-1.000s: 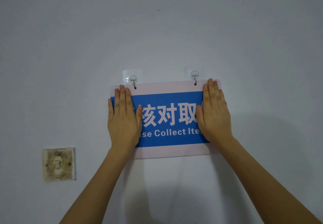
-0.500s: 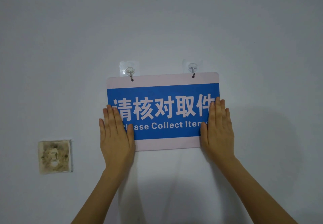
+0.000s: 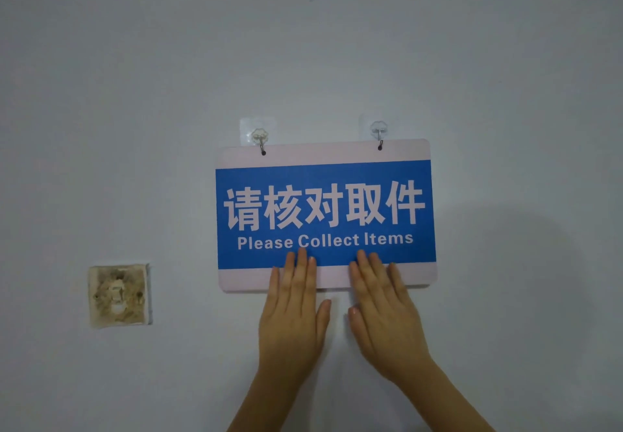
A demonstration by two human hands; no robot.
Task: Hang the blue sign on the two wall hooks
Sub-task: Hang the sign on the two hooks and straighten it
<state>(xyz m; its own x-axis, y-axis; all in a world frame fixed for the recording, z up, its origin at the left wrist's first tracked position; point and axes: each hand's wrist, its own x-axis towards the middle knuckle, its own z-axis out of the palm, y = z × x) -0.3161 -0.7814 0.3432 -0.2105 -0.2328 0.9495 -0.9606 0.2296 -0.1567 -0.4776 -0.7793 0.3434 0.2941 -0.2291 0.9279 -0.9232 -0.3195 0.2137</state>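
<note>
The blue sign (image 3: pixel 325 175) with white borders and the words "Please Collect Items" hangs flat on the wall from two clear stick-on hooks, the left hook (image 3: pixel 260 138) and the right hook (image 3: pixel 379 130), each through a hole at the sign's top edge. My left hand (image 3: pixel 294 313) lies flat below the sign's middle, fingertips resting on its bottom edge. My right hand (image 3: pixel 384 313) lies flat beside it, fingertips also on the bottom border. Both hands are open and hold nothing.
A plain pale wall (image 3: pixel 135 77) fills the view. A stained, square wall patch or old socket plate (image 3: pixel 118 296) sits low on the left, apart from the sign.
Both hands slid down the sign's face and moved in toward the middle of its bottom edge. The whole text is uncovered now. The sign stays on the hooks.
</note>
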